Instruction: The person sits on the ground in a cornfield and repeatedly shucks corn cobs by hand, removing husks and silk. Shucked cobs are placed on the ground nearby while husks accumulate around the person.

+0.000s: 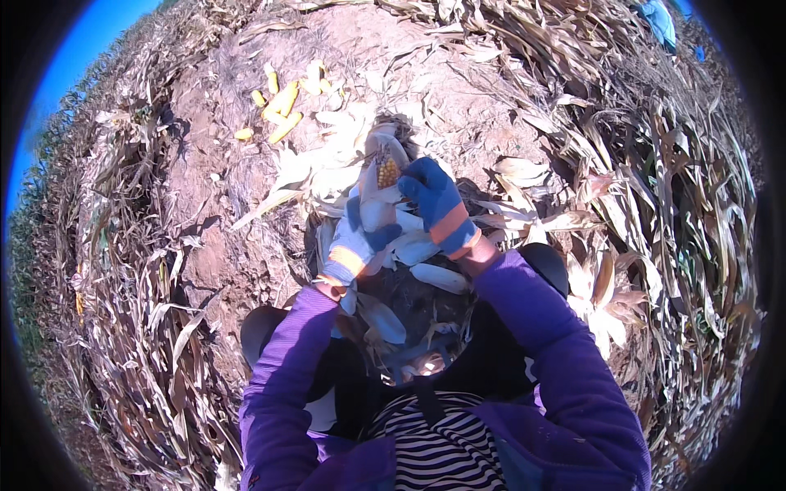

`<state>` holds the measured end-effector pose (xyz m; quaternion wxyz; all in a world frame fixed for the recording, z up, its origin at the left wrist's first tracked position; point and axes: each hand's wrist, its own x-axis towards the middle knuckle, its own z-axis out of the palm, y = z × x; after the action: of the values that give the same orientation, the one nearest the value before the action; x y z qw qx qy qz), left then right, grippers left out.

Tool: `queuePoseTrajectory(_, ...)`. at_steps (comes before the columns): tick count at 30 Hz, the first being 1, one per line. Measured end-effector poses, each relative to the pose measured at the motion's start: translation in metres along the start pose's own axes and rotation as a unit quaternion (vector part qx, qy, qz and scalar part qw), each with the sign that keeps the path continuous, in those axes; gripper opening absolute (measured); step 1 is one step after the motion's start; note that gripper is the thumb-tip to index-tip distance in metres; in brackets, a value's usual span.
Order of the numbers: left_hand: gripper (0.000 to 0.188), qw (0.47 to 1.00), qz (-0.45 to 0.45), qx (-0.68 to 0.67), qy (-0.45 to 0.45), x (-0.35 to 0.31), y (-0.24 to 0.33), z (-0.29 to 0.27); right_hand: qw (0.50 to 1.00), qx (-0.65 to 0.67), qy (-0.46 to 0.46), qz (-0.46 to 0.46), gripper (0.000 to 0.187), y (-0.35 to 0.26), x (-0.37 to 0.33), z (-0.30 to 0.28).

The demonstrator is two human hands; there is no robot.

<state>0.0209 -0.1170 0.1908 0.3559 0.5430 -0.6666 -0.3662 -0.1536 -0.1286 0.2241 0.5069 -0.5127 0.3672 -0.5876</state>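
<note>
An ear of corn (387, 173) stands tilted up in front of me, partly wrapped in pale dry husk, with yellow kernels bare near its top. My left hand (357, 236), in a white and blue glove with an orange cuff band, is closed round its lower part. Right beside the bare kernels is my right hand (434, 199), in a blue glove with an orange band. Its fingers are curled; what they pinch, if anything, is hidden. Loose husks (440, 278) lie beneath and around both hands.
Several husked yellow ears (282, 102) lie on bare soil (344, 41) ahead and left. Dry corn stalks (155, 327) line the left; more stalks (671, 237) line the right. My knees flank the husk pile. A light blue shape (657, 23) shows at far right.
</note>
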Motion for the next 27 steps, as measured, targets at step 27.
queuePoseTrajectory(27,0.042,0.765,-0.188,-0.616,0.007,0.009,-0.051,-0.014,0.946,0.065,-0.277,0.156,0.029,0.015,-0.022,0.018)
